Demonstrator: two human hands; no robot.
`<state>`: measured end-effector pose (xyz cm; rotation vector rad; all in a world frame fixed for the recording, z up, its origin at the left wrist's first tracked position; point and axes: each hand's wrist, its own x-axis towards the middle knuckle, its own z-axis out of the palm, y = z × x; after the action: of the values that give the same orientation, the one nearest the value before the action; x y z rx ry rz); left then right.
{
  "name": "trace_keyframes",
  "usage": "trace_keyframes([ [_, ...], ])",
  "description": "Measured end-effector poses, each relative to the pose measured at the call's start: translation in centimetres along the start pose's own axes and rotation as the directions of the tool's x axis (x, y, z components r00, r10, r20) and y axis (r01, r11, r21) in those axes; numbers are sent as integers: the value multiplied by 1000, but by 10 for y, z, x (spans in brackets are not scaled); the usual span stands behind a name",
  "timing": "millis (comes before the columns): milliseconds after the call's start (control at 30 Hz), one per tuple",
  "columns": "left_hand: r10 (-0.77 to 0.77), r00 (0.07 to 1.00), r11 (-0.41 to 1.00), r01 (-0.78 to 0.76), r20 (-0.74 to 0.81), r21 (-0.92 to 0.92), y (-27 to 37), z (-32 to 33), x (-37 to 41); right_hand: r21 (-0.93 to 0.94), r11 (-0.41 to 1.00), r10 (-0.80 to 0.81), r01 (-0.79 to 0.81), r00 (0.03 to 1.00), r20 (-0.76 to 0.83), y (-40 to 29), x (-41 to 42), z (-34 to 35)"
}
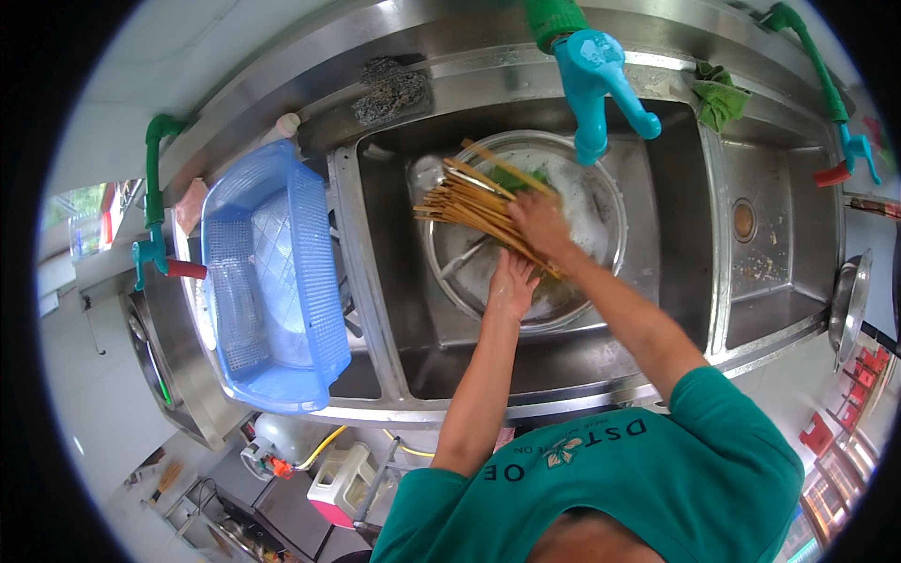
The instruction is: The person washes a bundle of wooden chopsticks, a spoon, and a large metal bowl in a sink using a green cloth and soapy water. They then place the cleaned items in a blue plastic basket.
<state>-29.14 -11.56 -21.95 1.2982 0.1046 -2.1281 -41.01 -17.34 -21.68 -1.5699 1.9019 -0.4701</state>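
Note:
A bundle of wooden chopsticks (471, 204) lies slanted above a round metal basin (619, 218) of cloudy, foamy water. My right hand (540, 222), slightly blurred, is closed over the bundle near its right end. Just below it, my left hand (512, 285) has its fingers spread, with the fingertips at the bundle's lower edge. Something green (517, 179), perhaps a scouring pad, shows in the foam behind the chopsticks. A rounded shiny piece (427, 172), perhaps a ladle's bowl, sits at the basin's left rim. Metal utensils (461, 260) are partly under water.
The basin stands in a steel sink (676, 281) below a blue tap (595, 84). A blue plastic basket (317, 260) is at the left. Steel wool (389, 90) and a green cloth (719, 95) lie on the back ledge. The right sink (764, 274) has food scraps.

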Motion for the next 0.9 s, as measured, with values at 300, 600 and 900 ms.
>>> trace_keyframes([
  [300,356,879,924,-279,318,-263,5,-20,64,13,994,-105,108,983,-149,-28,-43,50],
  [600,254,917,937,-154,308,-314,3,8,29,121,991,-54,62,996,-64,-27,-41,39],
  [900,49,997,956,-28,64,-292,-6,-23,37,-8,975,219,-222,969,-114,33,16,-19],
])
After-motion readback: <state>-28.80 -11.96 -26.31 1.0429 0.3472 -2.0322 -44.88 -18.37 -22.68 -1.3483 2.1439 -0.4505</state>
